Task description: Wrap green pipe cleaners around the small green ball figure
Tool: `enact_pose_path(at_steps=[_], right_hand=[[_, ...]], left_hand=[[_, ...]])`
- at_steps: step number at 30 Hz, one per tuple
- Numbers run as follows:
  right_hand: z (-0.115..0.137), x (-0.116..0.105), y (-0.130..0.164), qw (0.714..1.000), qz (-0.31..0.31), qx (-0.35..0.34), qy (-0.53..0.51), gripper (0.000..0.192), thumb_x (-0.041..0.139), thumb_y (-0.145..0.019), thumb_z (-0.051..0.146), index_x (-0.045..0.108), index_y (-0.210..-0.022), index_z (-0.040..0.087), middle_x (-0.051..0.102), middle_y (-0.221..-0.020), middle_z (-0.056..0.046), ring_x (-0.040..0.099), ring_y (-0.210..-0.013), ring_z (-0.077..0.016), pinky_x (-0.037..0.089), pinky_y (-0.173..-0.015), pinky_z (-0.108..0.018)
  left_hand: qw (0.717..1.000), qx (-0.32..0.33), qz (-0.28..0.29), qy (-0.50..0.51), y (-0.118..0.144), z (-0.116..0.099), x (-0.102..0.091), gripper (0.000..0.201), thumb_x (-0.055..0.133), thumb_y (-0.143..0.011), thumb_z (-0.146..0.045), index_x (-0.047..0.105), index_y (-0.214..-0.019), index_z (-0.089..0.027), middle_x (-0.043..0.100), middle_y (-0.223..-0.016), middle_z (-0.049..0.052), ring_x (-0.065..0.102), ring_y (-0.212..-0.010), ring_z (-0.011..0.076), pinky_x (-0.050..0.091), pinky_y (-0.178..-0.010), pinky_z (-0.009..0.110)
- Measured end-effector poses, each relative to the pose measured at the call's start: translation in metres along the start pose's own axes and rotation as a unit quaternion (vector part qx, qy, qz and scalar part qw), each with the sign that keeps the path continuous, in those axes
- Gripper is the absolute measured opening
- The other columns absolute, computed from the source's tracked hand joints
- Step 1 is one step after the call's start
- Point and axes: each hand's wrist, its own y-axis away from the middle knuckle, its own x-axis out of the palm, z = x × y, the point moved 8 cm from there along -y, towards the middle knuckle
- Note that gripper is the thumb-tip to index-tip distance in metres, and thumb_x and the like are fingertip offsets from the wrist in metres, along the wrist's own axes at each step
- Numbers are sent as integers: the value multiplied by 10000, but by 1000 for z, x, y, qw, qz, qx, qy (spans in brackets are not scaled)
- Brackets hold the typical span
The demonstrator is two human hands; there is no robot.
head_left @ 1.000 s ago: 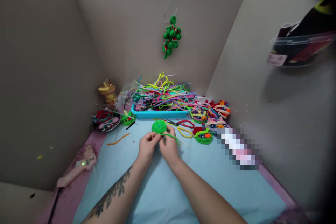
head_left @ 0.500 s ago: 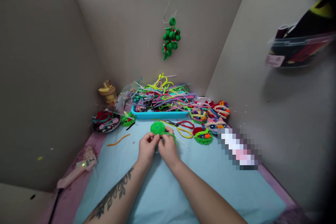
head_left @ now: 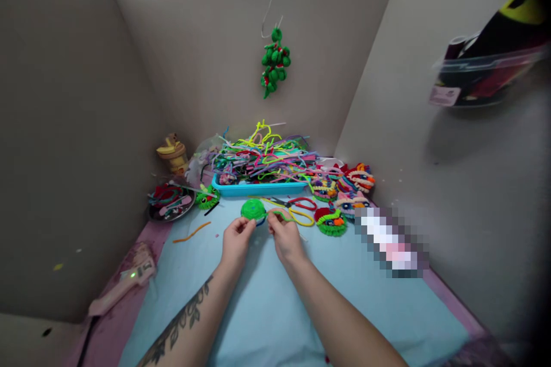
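Together, two hands, left hand (head_left: 235, 241) and right hand (head_left: 284, 237), on one green coil (head_left: 253, 209).

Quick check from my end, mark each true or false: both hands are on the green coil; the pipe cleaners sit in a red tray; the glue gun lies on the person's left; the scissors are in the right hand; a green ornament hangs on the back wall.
1. Both hands are at the green coil. True: the left hand pinches its lower edge, and the right hand holds the green strand trailing off it.
2. The pipe cleaners sit in a red tray. False: the tray is blue.
3. The glue gun lies on the person's left. True.
4. The scissors are in the right hand. False: they lie on the mat beyond it.
5. A green ornament hangs on the back wall. True.
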Motion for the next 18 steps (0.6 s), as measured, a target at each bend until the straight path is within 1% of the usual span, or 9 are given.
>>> enact_pose_path(at_steps=[2, 4, 7, 10, 13, 16, 18], right_hand=[[2, -4, -2, 1000, -12, -2, -1, 181, 628, -693, 340, 551, -711, 177, 420, -526, 63, 366, -470, -78, 293, -444, -199], [4, -8, -3, 1000, -24, -4, 10, 173, 630, -679, 323, 543, -664, 173, 429, -520, 63, 366, -474, -78, 296, -452, -201], [8, -12, -6, 998, -35, -21, 51, 184, 614, -678, 338, 546, -636, 172, 478, -537, 54, 409, -511, -93, 338, -498, -213], [12, -16, -8, 993, -45, -49, 95, 205, 602, -679, 371, 577, -673, 168, 550, -601, 27, 473, -592, -121, 383, -570, -236], [13, -19, -10, 989, -54, -68, 117, 221, 600, -682, 382, 600, -717, 163, 588, -658, 7, 506, -654, -137, 404, -627, -251], [10, -17, -12, 989, -32, -60, 131, 227, 583, -707, 387, 608, -713, 162, 591, -676, -2, 521, -686, -145, 412, -658, -258], [9, -14, -12, 987, -8, -53, 149, 218, 583, -715, 374, 612, -672, 162, 598, -742, -23, 538, -753, -160, 416, -689, -265]], left_hand=[[1000, -19, 19, 16, 0, 2, 3, 340, 723, -584, -416, 511, -575, -151, 407, -500, -60, 297, -470, 64, 201, -466, 221], [996, -51, 51, 45, 1, 6, 7, 350, 721, -589, -416, 484, -556, -161, 370, -480, -66, 255, -447, 60, 161, -455, 236], [989, -90, 86, 81, 3, 11, 12, 360, 731, -583, -402, 455, -533, -176, 322, -455, -68, 219, -426, 59, 120, -452, 255], [987, -98, 95, 85, 4, 12, 14, 342, 741, -577, -383, 473, -533, -176, 329, -459, -59, 220, -425, 59, 113, -453, 262], [986, -102, 102, 80, 5, 12, 15, 342, 744, -573, -387, 481, -524, -173, 330, -451, -55, 223, -420, 57, 115, -453, 262], [985, -114, 103, 78, 5, 14, 15, 363, 742, -571, -401, 463, -517, -176, 329, -443, -57, 214, -410, 53, 113, -447, 260], [984, -124, 104, 80, 5, 16, 14, 372, 740, -575, -405, 452, -525, -175, 322, -448, -62, 203, -406, 47, 97, -438, 257]])
